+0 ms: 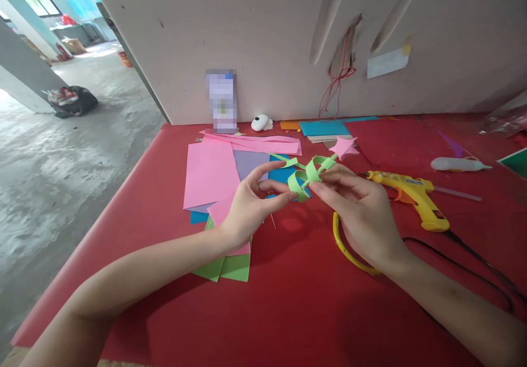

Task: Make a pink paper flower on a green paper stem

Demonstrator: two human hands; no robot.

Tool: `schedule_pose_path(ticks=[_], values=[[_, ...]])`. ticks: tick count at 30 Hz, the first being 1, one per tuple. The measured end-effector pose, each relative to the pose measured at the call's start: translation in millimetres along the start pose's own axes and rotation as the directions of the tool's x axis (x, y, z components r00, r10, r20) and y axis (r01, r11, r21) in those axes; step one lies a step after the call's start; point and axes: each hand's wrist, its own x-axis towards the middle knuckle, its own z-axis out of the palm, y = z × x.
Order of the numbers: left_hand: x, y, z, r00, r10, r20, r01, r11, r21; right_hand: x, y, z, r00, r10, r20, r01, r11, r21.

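Note:
A pink folded-paper star point(345, 147) tops a thin green paper stem point(328, 165), and a light green paper strip point(313, 170) curls in loose loops around the stem. My right hand point(362, 207) pinches the stem below the star between thumb and fingers. On the other side, my left hand point(257, 199) has its thumb and fingers closed around the lower loop of the strip, with the index finger stretched above. Part of the strip is hidden by my fingers. Both hands are raised over the red table point(288, 301).
Pink paper sheets point(209, 174) and green sheets point(235, 268) lie at left. At right are a yellow glue gun point(411, 191) with a cord, a glue bottle point(459, 164) and yellow-handled scissors point(348, 249). A phone point(222, 100) leans against the white panel.

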Motion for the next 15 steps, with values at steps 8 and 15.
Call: schedule_pose_path(ticks=[8, 15], values=[[-1.2, -0.3, 0.4, 0.997, 0.063, -0.042, -0.062, 0.998, 0.015, -1.0, 1.6, 0.8, 0.999, 0.029, -0.026, -0.028, 0.999, 0.044], [-3.2, -2.0, -0.4, 0.984, 0.149, -0.095, -0.146, 0.989, 0.036, -2.0, 6.4, 1.9, 0.998, 0.054, -0.022, -0.052, 0.996, 0.072]])
